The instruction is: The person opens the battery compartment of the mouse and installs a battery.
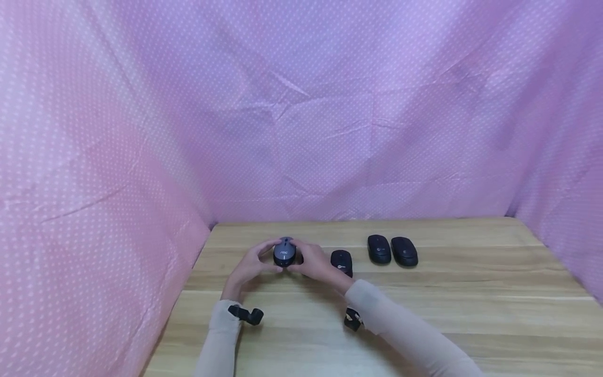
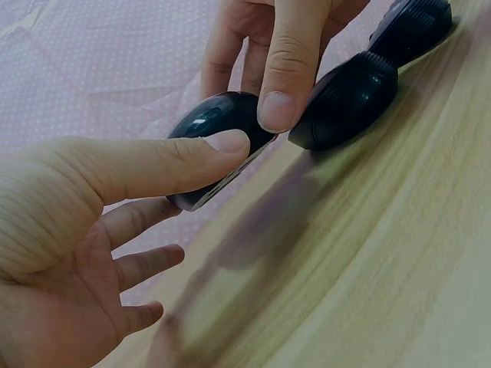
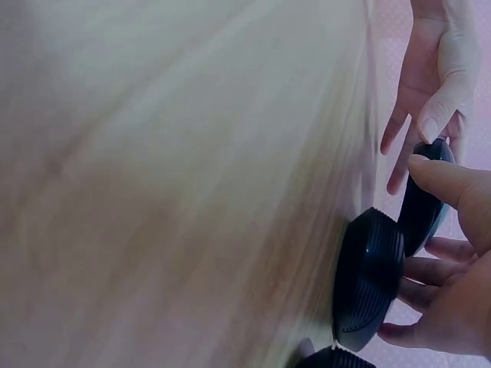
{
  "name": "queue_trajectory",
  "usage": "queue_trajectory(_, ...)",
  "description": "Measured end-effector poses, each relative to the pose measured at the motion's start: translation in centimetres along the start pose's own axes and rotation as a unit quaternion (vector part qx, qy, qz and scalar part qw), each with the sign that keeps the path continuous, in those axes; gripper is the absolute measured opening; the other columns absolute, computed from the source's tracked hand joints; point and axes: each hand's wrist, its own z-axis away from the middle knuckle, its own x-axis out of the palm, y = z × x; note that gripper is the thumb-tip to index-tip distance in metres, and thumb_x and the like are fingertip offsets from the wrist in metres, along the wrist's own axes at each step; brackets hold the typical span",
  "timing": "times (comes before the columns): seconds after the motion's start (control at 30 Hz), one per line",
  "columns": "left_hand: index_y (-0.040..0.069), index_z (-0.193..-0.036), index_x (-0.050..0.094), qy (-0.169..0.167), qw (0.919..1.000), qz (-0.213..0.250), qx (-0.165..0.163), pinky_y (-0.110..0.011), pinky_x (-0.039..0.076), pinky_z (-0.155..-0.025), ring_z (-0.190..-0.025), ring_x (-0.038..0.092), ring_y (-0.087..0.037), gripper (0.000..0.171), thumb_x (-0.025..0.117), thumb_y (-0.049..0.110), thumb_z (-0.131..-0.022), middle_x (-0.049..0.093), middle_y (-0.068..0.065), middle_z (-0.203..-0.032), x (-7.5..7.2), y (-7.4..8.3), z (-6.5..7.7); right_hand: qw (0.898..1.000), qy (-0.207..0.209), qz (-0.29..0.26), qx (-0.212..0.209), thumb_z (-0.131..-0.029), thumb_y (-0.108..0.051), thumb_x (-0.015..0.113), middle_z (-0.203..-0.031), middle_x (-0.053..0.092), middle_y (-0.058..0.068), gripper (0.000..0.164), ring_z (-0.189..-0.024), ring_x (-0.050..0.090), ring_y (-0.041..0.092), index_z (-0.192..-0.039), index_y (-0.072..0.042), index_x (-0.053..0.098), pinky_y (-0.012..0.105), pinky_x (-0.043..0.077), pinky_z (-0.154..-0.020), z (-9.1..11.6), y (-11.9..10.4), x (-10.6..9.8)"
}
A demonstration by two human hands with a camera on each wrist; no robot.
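Note:
A computer mouse (image 1: 285, 252) with a grey top and glossy black end is held between both hands at the table's left back. My left hand (image 1: 248, 270) pinches its left side, thumb on the near end. From the right, my right hand (image 1: 314, 262) pinches it too, thumb at the near end and fingers toward the far end. In the left wrist view the mouse (image 2: 219, 115) is tilted and raised off the table, with a shadow below. Close beside it lies a black mouse (image 2: 349, 100), also near the right hand's fingers in the right wrist view.
A black mouse (image 1: 341, 262) lies just right of my right hand, partly covered by the forearm. Two more black mice, one (image 1: 379, 249) and another (image 1: 404, 252), lie side by side farther right. Pink dotted cloth (image 1: 330, 157) hangs around the wooden table (image 1: 471, 293).

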Motion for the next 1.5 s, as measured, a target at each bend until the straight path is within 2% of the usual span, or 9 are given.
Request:
queue_trajectory(0.2, 0.018, -0.146, 0.055, -0.008, 0.9999, 0.003, 0.01, -0.059, 0.021, -0.125, -0.154, 0.029, -0.036, 0.074, 0.086, 0.006, -0.08, 0.041, -0.01, -0.162, 0.15, -0.55, 0.01, 1.0, -0.009, 0.023, 0.01, -0.086, -0.027, 0.083, -0.143, 0.061, 0.014, 0.073, -0.132, 0.059, 0.032, -0.148, -0.005, 0.05, 0.056, 0.036, -0.117, 0.0, 0.08, 0.45)
queue_trajectory(0.33, 0.019, -0.145, 0.055, -0.012, 0.9999, -0.004, 0.008, -0.057, 0.021, -0.126, -0.153, 0.031, -0.035, 0.075, 0.086, 0.005, -0.078, 0.044, -0.01, -0.16, 0.22, -0.78, -0.03, 0.999, -0.017, 0.03, 0.014, -0.086, -0.027, 0.084, -0.145, 0.06, 0.015, 0.073, -0.135, 0.057, 0.031, -0.147, -0.003, 0.051, 0.057, 0.033, -0.118, 0.05, -0.01, 0.51)
queue_trajectory(0.5, 0.019, -0.145, 0.056, -0.015, 0.9998, -0.013, 0.0, -0.058, 0.019, -0.126, -0.153, 0.03, -0.034, 0.077, 0.088, 0.007, -0.076, 0.046, -0.009, -0.159, 0.39, -1.01, -0.07, 0.999, -0.026, 0.045, 0.015, -0.084, -0.027, 0.085, -0.143, 0.061, 0.016, 0.073, -0.134, 0.057, 0.032, -0.144, -0.001, 0.053, 0.058, 0.033, -0.117, 0.07, 0.01, 0.65)
queue_trajectory(0.83, 0.014, -0.143, 0.056, -0.017, 0.9996, -0.018, 0.015, -0.06, 0.019, -0.126, -0.153, 0.031, -0.037, 0.076, 0.087, -0.001, -0.075, 0.047, -0.012, -0.157, 0.58, -0.8, -0.21, 0.998, -0.021, 0.062, 0.01, -0.084, -0.028, 0.086, -0.139, 0.064, 0.016, 0.071, -0.13, 0.06, 0.03, -0.143, -0.003, 0.055, 0.056, 0.033, -0.117, 0.06, 0.17, 0.8)
queue_trajectory(1.27, 0.012, -0.141, 0.055, -0.008, 0.9992, -0.039, 0.002, -0.054, 0.021, -0.127, -0.154, 0.028, -0.037, 0.079, 0.084, -0.011, -0.071, 0.044, -0.017, -0.159, 0.6, -0.47, 0.02, 0.997, -0.022, 0.076, 0.001, -0.085, -0.028, 0.084, -0.131, 0.068, 0.016, 0.066, -0.123, 0.063, 0.03, -0.141, -0.004, 0.057, 0.058, 0.034, -0.115, -0.12, -0.06, 0.95)
queue_trajectory(1.4, 0.011, -0.142, 0.053, -0.012, 0.999, -0.044, 0.003, -0.054, 0.02, -0.127, -0.154, 0.027, -0.038, 0.079, 0.083, -0.011, -0.072, 0.042, -0.018, -0.16, 0.47, -0.53, -0.02, 0.996, -0.024, 0.081, 0.004, -0.086, -0.028, 0.083, -0.13, 0.068, 0.015, 0.065, -0.122, 0.063, 0.029, -0.141, -0.005, 0.057, 0.056, 0.035, -0.114, -0.25, -0.1, 0.95)
queue_trajectory(1.5, 0.014, -0.142, 0.053, -0.015, 0.999, -0.041, -0.008, -0.053, 0.019, -0.128, -0.155, 0.026, -0.036, 0.08, 0.084, -0.009, -0.072, 0.041, -0.016, -0.161, 0.44, -0.64, -0.02, 0.996, -0.03, 0.082, 0.007, -0.087, -0.029, 0.083, -0.13, 0.068, 0.015, 0.065, -0.122, 0.063, 0.029, -0.142, -0.005, 0.057, 0.055, 0.035, -0.114, -0.22, -0.13, 0.98)
